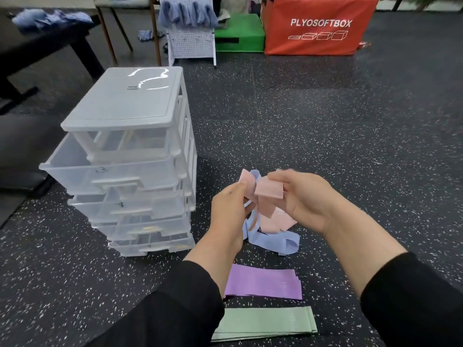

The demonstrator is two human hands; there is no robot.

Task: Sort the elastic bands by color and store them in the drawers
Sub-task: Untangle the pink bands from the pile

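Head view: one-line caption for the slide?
Both hands, left hand and right hand, untangle pink bands from blue bands beside the drawer unit.

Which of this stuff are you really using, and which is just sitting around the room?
Using: pink bands, blue bands, purple bands, green bands, drawer unit, left hand, right hand.

Sitting around: orange box, green block, white pegboard rack.
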